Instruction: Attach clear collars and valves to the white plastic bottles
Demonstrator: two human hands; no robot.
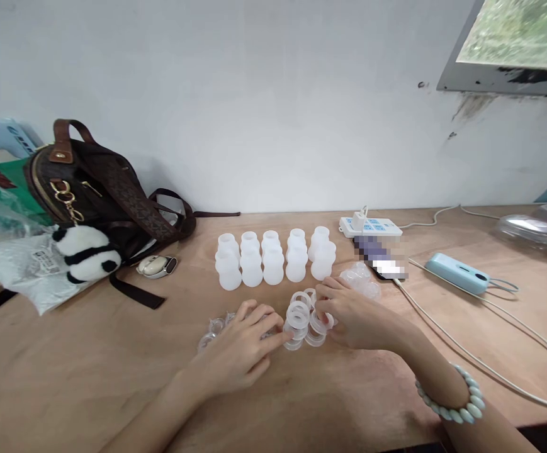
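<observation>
A pile of clear plastic rings [297, 314] lies between my two hands. The fingers of my left hand [247, 343] stretch out over small clear plastic pieces [216, 325], with the index fingertip touching the left side of the ring pile. My right hand [349, 313] curls its fingers onto the rings at the pile's right side, and they look closed on one ring [319, 323]. Behind them stand rows of white translucent wavy-sided bottles or cups [273, 267] with open tops. More clear pieces [365, 280] sit just behind my right hand.
A brown backpack [107, 182] with a panda plush [87, 253] and a plastic bag [22, 264] occupy the left. Near the backpack is a mouse [157, 266]. On the right are a power strip [381, 226], phone [377, 257], blue power bank [457, 273] and white cable [447, 343].
</observation>
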